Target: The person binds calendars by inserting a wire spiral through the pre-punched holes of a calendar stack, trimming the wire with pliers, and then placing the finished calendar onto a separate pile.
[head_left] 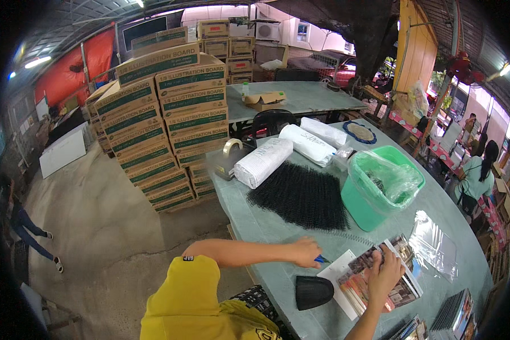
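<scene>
Yellow sleeve [178,300] nearest, your left hand [306,252] grasps a blue pen [321,259]; right hand [383,272] pins printed booklets [379,280] flat at the surface's [255,221] near edge.

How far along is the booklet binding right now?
Done: what look like finished booklets lie at the table's near right edge. In hand: the right hand presses on a stack of printed pages, while the left hand holds a small blue tool beside it. Left: a large pile of black spiral coils waits unused.
</scene>
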### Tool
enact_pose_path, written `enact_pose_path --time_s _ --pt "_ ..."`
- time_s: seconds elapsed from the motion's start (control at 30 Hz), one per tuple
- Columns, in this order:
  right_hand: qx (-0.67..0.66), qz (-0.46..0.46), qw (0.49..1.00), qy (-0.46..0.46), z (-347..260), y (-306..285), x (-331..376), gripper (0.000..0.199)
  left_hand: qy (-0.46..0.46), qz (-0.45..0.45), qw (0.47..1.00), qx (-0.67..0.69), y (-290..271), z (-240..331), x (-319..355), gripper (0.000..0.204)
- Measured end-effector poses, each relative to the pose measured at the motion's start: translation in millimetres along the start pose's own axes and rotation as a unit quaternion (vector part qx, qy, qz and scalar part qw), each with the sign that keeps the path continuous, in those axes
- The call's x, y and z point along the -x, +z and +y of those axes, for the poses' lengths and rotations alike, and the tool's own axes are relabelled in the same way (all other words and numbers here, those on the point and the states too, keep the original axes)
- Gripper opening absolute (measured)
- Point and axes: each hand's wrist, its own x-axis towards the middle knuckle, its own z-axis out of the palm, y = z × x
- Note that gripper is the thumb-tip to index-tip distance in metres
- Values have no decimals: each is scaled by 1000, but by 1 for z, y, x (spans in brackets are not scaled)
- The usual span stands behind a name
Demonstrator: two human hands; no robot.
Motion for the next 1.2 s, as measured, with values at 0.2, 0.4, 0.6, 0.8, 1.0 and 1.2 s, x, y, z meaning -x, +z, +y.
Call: enact_pose_path --time_s 0.2,0.4,0.6,0.8,1.0,1.2 --pt "-53 29 998 31 13 12 7 24 38 -144 986 81 2 64 -12 53" --pt "-172 33 982 -70 -23 12 -8 17 83 -103 988 85 -10 71 -7 42" --pt "-26 -37 999 19 26 -31 9 22 96 447 855 243 -105 108 -43 27" --pt "-49 -46 998 -9 15 -37 12 28 134 427 879 163 -104 100 -41 26" --pt "-37 -49 998 -1 17 -29 12 35 195 231 946 115 -65 89 -40 30" --pt "-2 -21 1000 -9 16 -39 20 37 186 397 894 88 -75 103 -58 27"
